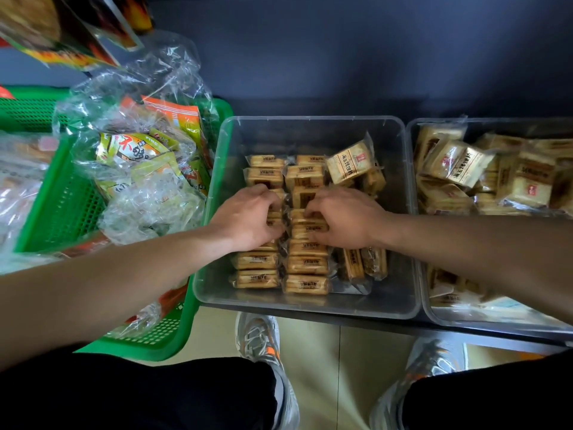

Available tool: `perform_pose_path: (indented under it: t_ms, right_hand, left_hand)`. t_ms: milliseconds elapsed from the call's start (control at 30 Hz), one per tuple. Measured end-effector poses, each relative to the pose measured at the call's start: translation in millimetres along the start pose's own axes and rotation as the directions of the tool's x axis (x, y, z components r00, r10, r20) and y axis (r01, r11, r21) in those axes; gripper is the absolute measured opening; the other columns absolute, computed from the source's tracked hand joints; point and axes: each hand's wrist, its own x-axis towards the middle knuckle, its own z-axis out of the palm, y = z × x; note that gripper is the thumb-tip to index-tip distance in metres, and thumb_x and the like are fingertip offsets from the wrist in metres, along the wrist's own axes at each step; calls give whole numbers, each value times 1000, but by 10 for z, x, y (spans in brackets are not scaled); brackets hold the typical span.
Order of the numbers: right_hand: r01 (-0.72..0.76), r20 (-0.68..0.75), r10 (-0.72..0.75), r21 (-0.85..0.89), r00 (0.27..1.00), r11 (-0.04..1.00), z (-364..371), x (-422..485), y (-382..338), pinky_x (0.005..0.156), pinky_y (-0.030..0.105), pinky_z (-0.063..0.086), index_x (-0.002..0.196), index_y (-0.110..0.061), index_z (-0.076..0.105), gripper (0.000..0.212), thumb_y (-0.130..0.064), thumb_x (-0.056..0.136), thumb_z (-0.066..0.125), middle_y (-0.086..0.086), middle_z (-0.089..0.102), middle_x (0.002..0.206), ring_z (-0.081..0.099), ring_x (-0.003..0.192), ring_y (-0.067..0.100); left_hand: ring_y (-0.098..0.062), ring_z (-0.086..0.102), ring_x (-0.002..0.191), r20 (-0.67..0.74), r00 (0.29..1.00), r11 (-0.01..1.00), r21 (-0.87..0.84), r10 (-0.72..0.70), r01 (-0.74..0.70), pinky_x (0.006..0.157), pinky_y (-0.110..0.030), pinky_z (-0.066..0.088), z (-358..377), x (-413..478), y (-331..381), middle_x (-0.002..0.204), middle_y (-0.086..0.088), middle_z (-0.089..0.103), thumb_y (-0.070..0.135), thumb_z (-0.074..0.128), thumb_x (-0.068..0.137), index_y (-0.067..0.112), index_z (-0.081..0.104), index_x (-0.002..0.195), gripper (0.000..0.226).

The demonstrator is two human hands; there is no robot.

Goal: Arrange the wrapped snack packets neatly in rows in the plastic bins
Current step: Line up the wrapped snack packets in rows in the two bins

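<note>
Where the action is: the middle bin [307, 310], clear plastic, with both hands down inside it.

Left hand [248, 215]: fingers curled down into the left row, closed on a snack packet or two as far as I can tell.

Right hand [344, 217]: same deal on the second row, fingers bent over and gripping the packets there, not spread flat.

Done so far: two fairly tidy rows of snack packets [305, 265] run front to back on the left side of that bin, stacked edge-up and touching each other.

Still messy: the right side of the same bin. A few packets [362, 263] near the front are turned the other way, and one loose packet [348, 162] sits tilted on a small jumble at the back.

Not started, I'd say: the right bin [440, 318], just beside it, is a heap of the same packets lying every which way.

My guess on progress: under halfway, maybe well under.

Writing on the packets: a dark band with Chinese characters on each edge, plus a red logo and a vertical line of characters on the tilted one. Too small for me to read properly.

Other labels: the green basket [173, 346] on the left holds a crinkly clear bag [133, 88] of green-yellow snack packs. I can make out "PING" and big Chinese lettering.
</note>
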Motion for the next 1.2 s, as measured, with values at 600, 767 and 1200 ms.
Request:
perform_pose_path:
  t_ms: [600, 767, 1200]
  right_hand:
    - [-6, -140, 7, 6, 990, 1000, -39, 58, 187, 108, 43, 44, 138, -21, 57, 49, -38, 92, 62, 3, 45, 140, 49, 125, 23]
    - [-42, -85, 54, 136, 995, 990, 33, 80, 182, 105, 37, 47, 138, -11, 53, 52, -35, 93, 64, 8, 45, 137, 53, 122, 23]
    - [-18, -2, 20, 377, 1000, 926, -64, 160, 220, 102, 27, 44, 137, -22, 61, 42, -9, 97, 57, -3, 64, 130, 56, 112, 8]
  left_hand:
    - [-22, 41, 136, -51, 992, 971, -218, -113, 99, 117, -38, 33, -4, 125, 49, 142, 2, 45, 37, 66, 93, 25, 60, 131, 40]
    - [-23, 44, 135, -60, 990, 984, -136, -124, 115, 113, -35, 35, -21, 94, 43, 147, -1, 41, 42, 67, 91, 20, 49, 144, 60]
    - [-22, 32, 143, -36, 991, 951, -289, -127, 111, 119, -39, 28, -21, 138, 18, 153, 3, 41, 35, 62, 96, 25, 48, 147, 53]
